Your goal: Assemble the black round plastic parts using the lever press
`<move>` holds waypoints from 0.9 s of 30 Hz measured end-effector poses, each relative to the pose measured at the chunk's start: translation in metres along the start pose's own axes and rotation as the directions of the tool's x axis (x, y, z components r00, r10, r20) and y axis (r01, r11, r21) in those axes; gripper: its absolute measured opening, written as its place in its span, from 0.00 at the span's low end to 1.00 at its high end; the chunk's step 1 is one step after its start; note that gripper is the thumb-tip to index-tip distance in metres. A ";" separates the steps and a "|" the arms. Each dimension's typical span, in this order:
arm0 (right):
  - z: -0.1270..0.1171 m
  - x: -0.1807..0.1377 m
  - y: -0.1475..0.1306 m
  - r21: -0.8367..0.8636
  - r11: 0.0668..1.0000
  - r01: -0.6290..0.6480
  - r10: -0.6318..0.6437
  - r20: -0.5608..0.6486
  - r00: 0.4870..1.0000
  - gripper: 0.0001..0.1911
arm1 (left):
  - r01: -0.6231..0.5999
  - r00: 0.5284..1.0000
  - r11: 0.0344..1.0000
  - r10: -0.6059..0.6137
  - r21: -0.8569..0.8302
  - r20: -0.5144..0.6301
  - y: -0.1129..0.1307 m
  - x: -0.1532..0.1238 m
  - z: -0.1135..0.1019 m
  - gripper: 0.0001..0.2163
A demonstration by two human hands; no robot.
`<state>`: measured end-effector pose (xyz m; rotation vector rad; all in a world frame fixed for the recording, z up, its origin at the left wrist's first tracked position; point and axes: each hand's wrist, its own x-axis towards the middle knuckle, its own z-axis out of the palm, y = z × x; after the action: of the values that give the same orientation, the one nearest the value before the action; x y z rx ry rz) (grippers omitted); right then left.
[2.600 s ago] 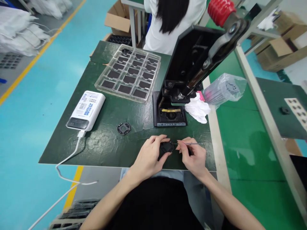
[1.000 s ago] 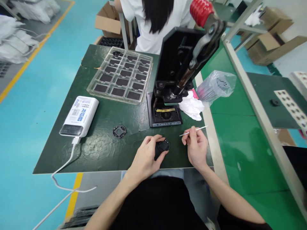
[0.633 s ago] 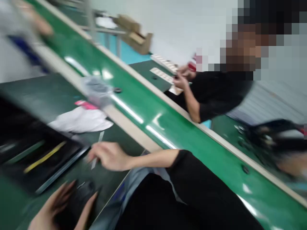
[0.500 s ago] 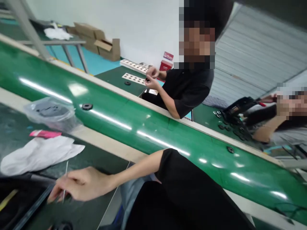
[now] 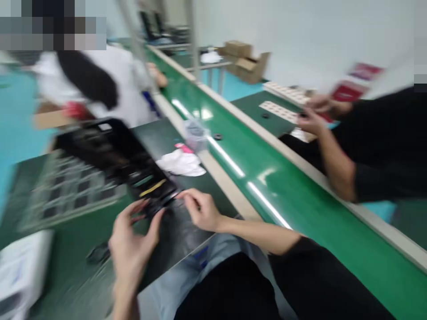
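My left hand is closed, thumb and fingers curled around a small black part that is blurred and mostly covered by the fingers. Just right of it, my right hand pinches thumb against forefinger. A pale glint at those fingertips fits the thin metal rod seen in this hand earlier, though blur hides most of it. Both hands are at the near end of a black open bin, which has a yellow strip inside. Another dark piece lies on the green table left of my left hand.
A green conveyor belt runs past on the right, carrying a black ring. Beside it are a clear plastic tub and a white cloth. A compartment tray and white box stand left. Co-workers sit on both sides.
My view has swung left, bringing the bin, tray and white box into sight. My left hand has come into full view, and my right hand now works close beside it.
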<state>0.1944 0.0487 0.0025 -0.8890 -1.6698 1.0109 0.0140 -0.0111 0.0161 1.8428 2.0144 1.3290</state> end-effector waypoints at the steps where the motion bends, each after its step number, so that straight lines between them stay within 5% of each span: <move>1: -0.001 -0.001 0.002 -0.041 0.997 0.073 -0.072 0.016 0.997 0.14 | 0.022 0.999 0.999 -0.021 0.040 -0.033 0.000 0.006 0.000 0.22; 3: 0.000 0.000 0.010 -0.129 0.957 0.260 -0.249 0.097 0.964 0.12 | 0.016 0.999 0.997 -0.013 0.076 -0.048 -0.005 0.021 0.000 0.20; 6: 0.008 -0.004 0.016 -0.224 0.822 0.524 -0.482 0.217 0.849 0.10 | 0.010 0.998 0.989 0.000 0.149 -0.067 -0.014 0.039 0.001 0.19; 10: 0.013 -0.013 0.015 -0.347 0.656 0.671 -0.598 0.305 0.742 0.11 | 0.002 1.000 0.979 -0.005 0.204 0.018 -0.023 0.045 0.012 0.21; 14: 0.012 -0.013 0.016 -0.427 0.595 0.681 -0.606 0.318 0.729 0.14 | 0.014 0.999 0.976 -0.024 0.218 0.044 -0.029 0.044 0.023 0.22; 21: 0.014 -0.017 0.010 -0.419 0.623 0.661 -0.584 0.313 0.749 0.14 | 0.036 0.999 0.984 -0.041 0.175 0.025 -0.034 0.042 0.028 0.23; 27: -0.019 0.020 -0.050 -0.346 0.651 0.676 -0.664 0.172 0.728 0.10 | 0.008 0.999 0.982 -0.016 0.188 0.038 -0.038 0.020 0.013 0.24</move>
<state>0.2019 0.0515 0.0591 -0.4011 -2.0360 0.1710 -0.0119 0.0170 -0.0076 1.9122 2.1943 1.1236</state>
